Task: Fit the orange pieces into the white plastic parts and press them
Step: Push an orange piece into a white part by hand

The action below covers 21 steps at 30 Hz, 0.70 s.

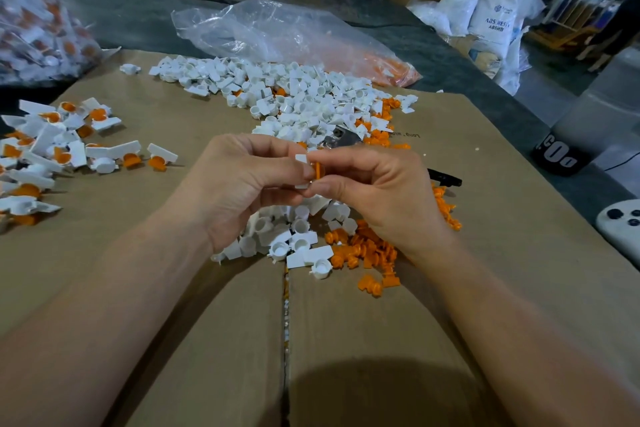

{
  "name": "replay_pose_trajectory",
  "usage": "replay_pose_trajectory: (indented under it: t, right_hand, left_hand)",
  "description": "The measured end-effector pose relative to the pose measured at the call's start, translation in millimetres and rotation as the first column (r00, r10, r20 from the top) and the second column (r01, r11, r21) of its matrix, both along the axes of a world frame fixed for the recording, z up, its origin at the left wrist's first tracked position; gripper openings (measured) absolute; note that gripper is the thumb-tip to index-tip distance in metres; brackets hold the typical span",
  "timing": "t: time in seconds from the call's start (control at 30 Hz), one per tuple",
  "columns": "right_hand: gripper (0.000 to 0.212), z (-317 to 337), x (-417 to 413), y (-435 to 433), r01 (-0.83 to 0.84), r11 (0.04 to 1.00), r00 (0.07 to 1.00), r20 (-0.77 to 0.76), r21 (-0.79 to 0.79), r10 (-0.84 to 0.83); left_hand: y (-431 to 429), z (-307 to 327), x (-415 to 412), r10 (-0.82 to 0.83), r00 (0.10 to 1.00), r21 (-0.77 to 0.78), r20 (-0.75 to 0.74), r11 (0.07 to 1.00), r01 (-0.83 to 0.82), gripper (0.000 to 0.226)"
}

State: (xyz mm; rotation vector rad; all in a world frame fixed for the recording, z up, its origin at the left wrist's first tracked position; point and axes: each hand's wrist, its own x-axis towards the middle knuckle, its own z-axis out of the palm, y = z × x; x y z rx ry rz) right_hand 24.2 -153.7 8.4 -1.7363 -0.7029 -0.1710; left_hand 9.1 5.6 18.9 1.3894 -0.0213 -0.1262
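Far across the bench, a clear bag (294, 38) holds orange pieces; nearer, left hand (239, 180) pinches a white part (300, 159), right hand (374, 184) an orange piece (317, 170).

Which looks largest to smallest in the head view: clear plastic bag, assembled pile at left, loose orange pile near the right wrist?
1. clear plastic bag
2. assembled pile
3. loose orange pile

The bag lies farthest, so it is truly largest.
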Motion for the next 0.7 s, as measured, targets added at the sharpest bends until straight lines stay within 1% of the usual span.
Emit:
replay_pose_trajectory:
  t: [0.23,0.4,0.6,0.7]
  right_hand:
    - [0.040,-1.4,0.7,-0.6,0.043,0.999,0.999,0.027,-0.029,-0.042]
    - [0.040,-0.9,0.9,-1.1,0.032,0.998,0.999,0.024,-0.057,-0.031]
    - [0.040,0.5,-0.7,-0.6,0.013,1.000,1.000,-0.028,-0.016,-0.013]
    - [0.043,2.4,-1.0,-1.0,0.016,1.000,0.998,-0.054,-0.024,-0.017]
  left_hand:
    - [0.1,-1.0,0.7,0.022,1.000,0.002,0.000,1.000,-0.022,0.013]
    - [-0.2,-0.8,0.3,0.029,1.000,0.011,0.007,1.000,-0.029,0.013]
    - [-0.6,0.3,-0.6,0.030,0.999,0.008,0.039,1.000,-0.030,0.013]
    - [-0.2,1.6,-1.0,0.035,0.998,-0.019,0.053,0.999,-0.034,0.012]
